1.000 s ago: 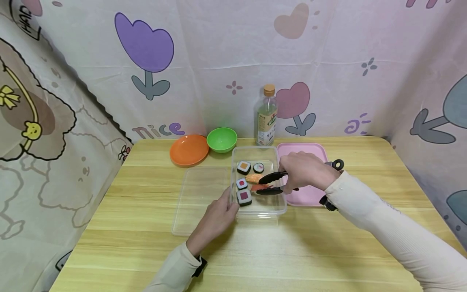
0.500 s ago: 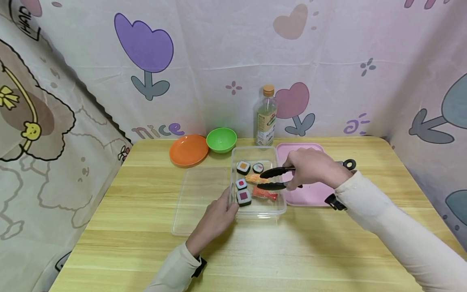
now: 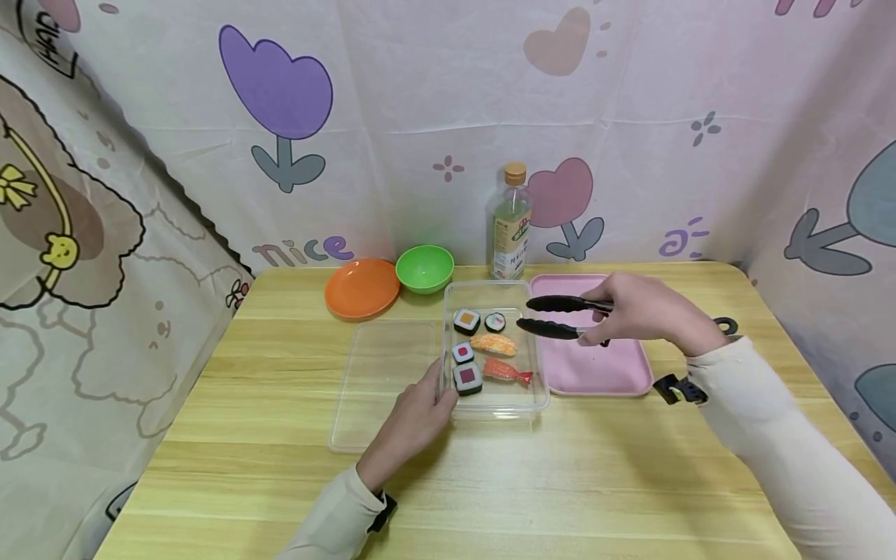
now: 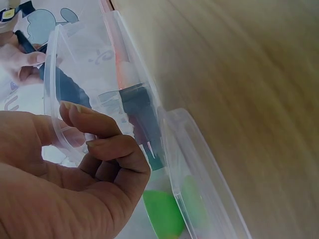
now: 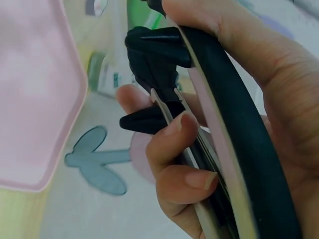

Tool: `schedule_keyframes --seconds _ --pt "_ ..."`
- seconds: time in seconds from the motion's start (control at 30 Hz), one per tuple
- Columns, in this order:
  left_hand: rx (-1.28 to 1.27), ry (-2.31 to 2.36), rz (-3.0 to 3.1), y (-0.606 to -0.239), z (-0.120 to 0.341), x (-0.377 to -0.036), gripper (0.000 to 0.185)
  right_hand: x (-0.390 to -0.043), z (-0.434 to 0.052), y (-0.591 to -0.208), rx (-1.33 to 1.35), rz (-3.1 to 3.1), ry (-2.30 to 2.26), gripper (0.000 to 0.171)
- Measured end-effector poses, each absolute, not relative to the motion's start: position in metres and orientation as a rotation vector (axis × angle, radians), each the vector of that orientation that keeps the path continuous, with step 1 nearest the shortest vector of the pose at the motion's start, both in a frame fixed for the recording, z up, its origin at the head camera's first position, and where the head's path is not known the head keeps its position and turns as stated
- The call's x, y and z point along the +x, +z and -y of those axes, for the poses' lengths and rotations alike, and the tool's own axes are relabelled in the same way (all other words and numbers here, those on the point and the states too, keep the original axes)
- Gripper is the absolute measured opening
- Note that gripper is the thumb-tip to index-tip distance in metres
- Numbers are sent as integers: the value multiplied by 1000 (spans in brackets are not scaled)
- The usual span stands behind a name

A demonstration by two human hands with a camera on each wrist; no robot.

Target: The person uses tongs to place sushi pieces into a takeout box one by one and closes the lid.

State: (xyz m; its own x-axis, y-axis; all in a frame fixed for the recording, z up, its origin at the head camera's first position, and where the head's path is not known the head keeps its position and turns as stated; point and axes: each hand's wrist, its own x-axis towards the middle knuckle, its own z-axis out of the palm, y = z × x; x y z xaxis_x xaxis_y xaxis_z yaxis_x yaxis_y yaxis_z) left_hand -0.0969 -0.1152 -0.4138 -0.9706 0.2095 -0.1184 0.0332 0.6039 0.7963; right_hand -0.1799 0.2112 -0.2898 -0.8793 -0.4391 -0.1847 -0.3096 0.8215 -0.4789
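Note:
My left hand point(image 3: 413, 412) grips the left wall of a clear plastic container point(image 3: 500, 406); in the left wrist view its fingers point(image 4: 109, 149) curl at the rim. Several sushi pieces lie inside: square rolls such as the orange-centred one point(image 3: 467, 321), a small round roll point(image 3: 495, 322), an orange nigiri point(image 3: 494, 344) and a red shrimp piece point(image 3: 507, 371). My right hand point(image 3: 644, 311) holds black-tipped tongs point(image 3: 560, 315) over the pink tray point(image 3: 595, 373). The tong tips stand apart with nothing between them, near the container's right rim.
A clear lid point(image 3: 378, 389) lies flat left of the container. Behind stand an orange plate point(image 3: 362, 288), a green bowl point(image 3: 425, 268) and a bottle with an orange cap point(image 3: 512, 225). A printed cloth point(image 3: 392, 93) hangs behind the table.
My right hand has moved the tongs to the right and up, away from the shrimp piece, which now lies in the container. The left hand has stayed on the container.

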Motion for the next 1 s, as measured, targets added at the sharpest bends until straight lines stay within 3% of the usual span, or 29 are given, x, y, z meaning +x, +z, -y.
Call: schedule_keyframes --seconds 0.13,0.27,0.37,0.53,0.7,1.0 --pt "197 1302 -2630 -414 115 -97 61 -183 -231 -298 -468 -2735 -735 32" --pt "196 1304 -2628 -414 115 -97 62 -187 -251 -305 -331 -2777 -771 60" --pt "195 1305 -2628 -415 115 -97 62 -189 -265 -311 -227 -2796 -814 67" --pt "196 1312 -2619 -414 115 -98 61 -190 -284 -325 -79 -2775 -959 61" --pt "190 1307 -2612 -414 115 -98 63 -187 -297 -339 79 -2744 -1078 73" --pt "191 1311 -2607 -415 116 -97 65 -181 -310 -374 296 -2879 -1193 72"
